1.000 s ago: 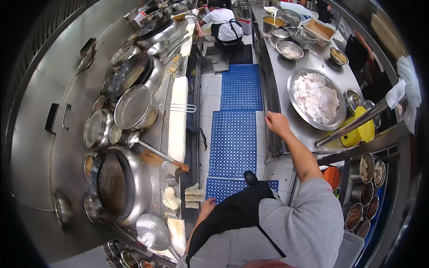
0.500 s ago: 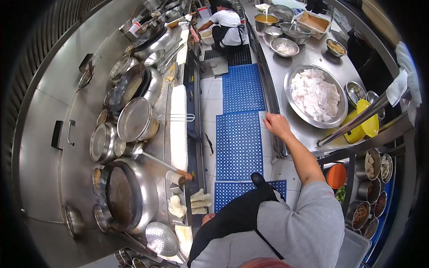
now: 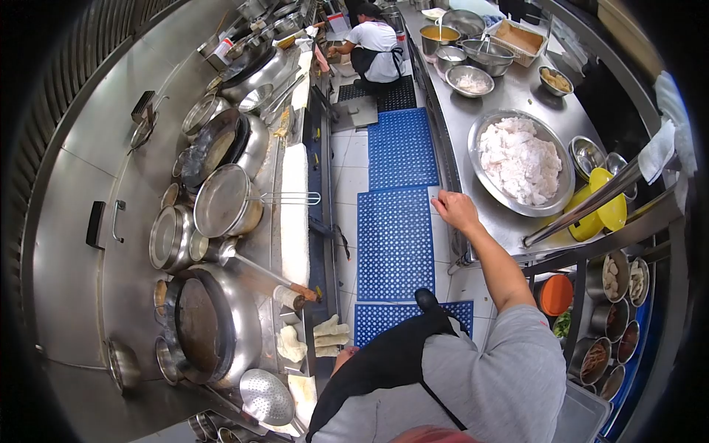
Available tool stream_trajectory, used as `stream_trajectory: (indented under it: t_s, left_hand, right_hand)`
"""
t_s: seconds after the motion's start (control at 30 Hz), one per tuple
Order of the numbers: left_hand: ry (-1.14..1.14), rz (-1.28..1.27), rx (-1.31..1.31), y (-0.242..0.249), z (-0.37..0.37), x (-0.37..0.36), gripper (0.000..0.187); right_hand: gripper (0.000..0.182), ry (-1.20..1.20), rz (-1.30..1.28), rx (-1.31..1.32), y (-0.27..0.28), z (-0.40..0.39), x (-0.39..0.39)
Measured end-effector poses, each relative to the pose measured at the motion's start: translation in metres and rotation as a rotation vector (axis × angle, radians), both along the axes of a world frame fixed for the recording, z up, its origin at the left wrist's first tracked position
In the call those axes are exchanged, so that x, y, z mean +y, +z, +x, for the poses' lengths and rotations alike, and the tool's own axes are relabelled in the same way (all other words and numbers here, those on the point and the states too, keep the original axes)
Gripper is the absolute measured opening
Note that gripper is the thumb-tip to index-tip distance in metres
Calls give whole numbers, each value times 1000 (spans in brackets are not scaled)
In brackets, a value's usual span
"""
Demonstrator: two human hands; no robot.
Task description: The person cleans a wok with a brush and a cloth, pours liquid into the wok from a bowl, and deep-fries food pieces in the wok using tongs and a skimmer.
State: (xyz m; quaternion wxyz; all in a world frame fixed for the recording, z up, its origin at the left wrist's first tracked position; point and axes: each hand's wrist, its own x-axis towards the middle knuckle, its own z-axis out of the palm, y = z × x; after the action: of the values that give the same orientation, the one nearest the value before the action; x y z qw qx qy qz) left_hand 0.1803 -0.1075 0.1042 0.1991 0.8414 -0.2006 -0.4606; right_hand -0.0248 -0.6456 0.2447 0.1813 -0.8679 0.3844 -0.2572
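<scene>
**Left hand near work glove, right hand near bench**

Your left hand [image 3: 344, 357], by the work glove [image 3: 330, 336], is partly hidden; its grip cannot be judged. Your right hand [image 3: 456, 210] has a narrow grip, fingers curled, left of the steel basin [image 3: 476, 168] of white-coated food [image 3: 521, 159] on the bench [image 3: 526, 92].

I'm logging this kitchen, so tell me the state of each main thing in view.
Right hand: fingers curled
Left hand: mostly hidden
Large bowl: uncovered, heaped with white-coated pieces
Nearest wok: uncovered
Mesh strainer: resting on steel pot
Sauce pot: uncovered, orange liquid inside
Co-worker: crouching
</scene>
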Motion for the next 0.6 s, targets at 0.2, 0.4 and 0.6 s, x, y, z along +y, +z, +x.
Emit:
stream_trajectory:
  t_s: [0.2,0.4,0.6]
  left_hand:
    - [-53,-28,-82,5,2,1,41]
    - [-49,2,-93,3,-1,7,42]
    - [-60,20,-100,7,-11,8,43]
  right_hand:
    - [31,3,-8,20,4,1,1]
    - [32,4,-22,0,7,2,3]
    - [34,-1,-2,26,8,2,3]
